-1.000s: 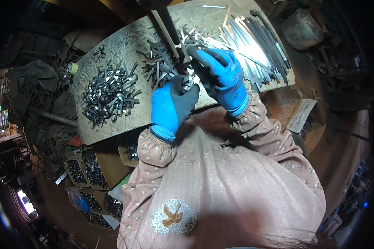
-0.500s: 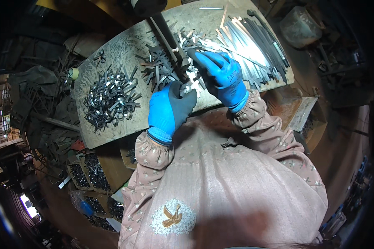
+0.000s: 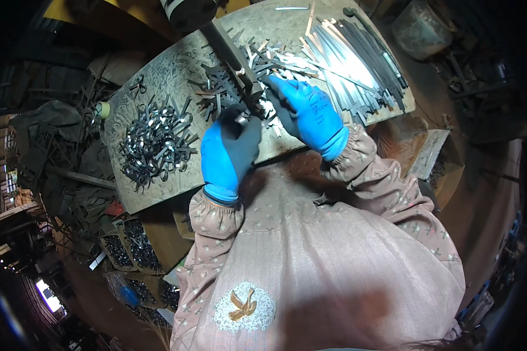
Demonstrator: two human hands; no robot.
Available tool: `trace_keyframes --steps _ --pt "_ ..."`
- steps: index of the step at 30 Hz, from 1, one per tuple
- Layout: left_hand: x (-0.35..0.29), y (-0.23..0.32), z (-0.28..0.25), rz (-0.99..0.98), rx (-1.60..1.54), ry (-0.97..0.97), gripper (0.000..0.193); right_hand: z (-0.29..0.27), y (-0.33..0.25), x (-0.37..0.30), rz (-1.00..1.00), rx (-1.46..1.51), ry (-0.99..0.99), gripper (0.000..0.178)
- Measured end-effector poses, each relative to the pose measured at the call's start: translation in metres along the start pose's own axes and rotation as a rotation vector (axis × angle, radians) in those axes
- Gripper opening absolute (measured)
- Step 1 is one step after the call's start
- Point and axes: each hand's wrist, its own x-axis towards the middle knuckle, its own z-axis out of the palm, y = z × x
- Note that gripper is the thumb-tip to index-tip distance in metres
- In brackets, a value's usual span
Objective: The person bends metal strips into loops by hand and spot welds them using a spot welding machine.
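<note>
My left hand (image 3: 231, 149), in a blue glove with a dark palm, is closed with a small shiny metal piece (image 3: 242, 119) between thumb and finger. It sits just below the lower end of a dark metal post (image 3: 231, 55) that slants down over the worktable (image 3: 175, 70). On the post's other side is my right hand (image 3: 310, 114), gloved alike, its fingers curled in close to the post's tip. What its fingertips grip is hidden in dark glove and glare. Cut dark metal strips (image 3: 216, 88) lie scattered behind the post.
Looped metal strips (image 3: 155, 140) form a pile on the table's left. Long flat strips (image 3: 357, 64) lie side by side at the right under bright light. Boxes of small dark parts (image 3: 137, 243) stand below left. A whitish plastic container (image 3: 421, 32) is beyond the far right corner.
My left hand has shifted a little left, and the small shiny piece now shows in it. My right hand stays by the post, with slightly changed fingers. The whole view has shifted slightly.
</note>
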Motion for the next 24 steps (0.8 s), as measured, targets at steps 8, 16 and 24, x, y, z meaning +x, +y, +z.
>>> trace_keyframes --steps 8,16,24 --pt "0.05 -0.035 -0.015 0.638 0.173 0.125 0.035 0.008 -0.022 0.013 0.795 1.301 0.103 0.032" --pt "0.075 -0.015 -0.015 0.612 0.108 0.254 0.025 -0.001 -0.001 0.046 0.126 -0.069 0.151 0.015" --pt "0.098 0.001 -0.018 0.387 -0.091 0.082 0.026 0.001 0.04 0.063 0.043 0.203 -0.249 0.031"
